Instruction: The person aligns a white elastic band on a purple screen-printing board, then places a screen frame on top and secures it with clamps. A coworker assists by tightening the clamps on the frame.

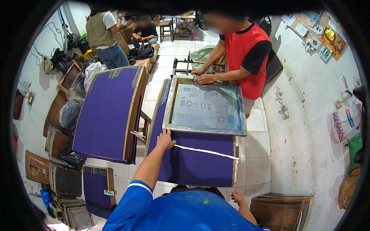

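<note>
A screen-printing frame (206, 130) with a pale printed mesh lies over the far part of a purple cloth-covered board (204, 169). My left hand (166, 140) reaches forward to its near left corner, fingers stretched out and touching the wood. A narrow white strip (208, 150) crosses the purple cloth just right of that hand. My right hand (238, 197) hangs low beside the board's near right corner, fingers loosely apart and holding nothing. Across the frame, a co-worker in a red and black shirt (248, 54) has both hands at its far edge, on a small object I cannot make out.
On the left stands a thick stack of purple-covered boards (110, 111). A smaller purple board (96, 188) leans below it, near several dark boards (69, 179). More boards (281, 210) stand at lower right beside the white wall (304, 115). Two other people are at the back.
</note>
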Demonstrator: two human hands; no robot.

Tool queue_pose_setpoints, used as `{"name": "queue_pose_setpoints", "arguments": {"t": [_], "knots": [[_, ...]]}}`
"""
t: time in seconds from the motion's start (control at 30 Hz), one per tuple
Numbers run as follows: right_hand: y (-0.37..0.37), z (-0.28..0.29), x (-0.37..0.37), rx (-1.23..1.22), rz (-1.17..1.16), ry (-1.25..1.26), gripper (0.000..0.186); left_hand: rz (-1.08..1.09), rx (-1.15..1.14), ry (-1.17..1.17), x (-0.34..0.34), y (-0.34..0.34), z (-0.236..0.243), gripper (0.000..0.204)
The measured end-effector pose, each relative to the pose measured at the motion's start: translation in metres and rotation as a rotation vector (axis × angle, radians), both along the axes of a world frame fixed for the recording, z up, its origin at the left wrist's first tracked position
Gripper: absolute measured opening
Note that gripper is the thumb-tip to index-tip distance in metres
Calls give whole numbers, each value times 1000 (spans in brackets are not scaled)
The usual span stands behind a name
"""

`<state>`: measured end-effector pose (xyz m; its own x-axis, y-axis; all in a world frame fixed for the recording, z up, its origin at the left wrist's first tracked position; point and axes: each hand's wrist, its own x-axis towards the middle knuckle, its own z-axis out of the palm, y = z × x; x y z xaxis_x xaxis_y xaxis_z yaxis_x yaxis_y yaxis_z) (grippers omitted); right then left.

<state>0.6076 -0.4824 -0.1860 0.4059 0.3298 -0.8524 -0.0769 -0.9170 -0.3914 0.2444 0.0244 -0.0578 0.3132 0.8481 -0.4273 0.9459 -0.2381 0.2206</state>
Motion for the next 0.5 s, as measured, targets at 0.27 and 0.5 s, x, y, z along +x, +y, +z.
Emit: {"name": "queue_pose_setpoints", "arguments": {"t": [0.27,0.5], "knots": [[-3,2,-4,35,-37,24,49,-3,9,9,-1,0,-3,104],[-7,-6,2,-62,48,35,56,-4,31,11,-2,0,-11,104]]}}
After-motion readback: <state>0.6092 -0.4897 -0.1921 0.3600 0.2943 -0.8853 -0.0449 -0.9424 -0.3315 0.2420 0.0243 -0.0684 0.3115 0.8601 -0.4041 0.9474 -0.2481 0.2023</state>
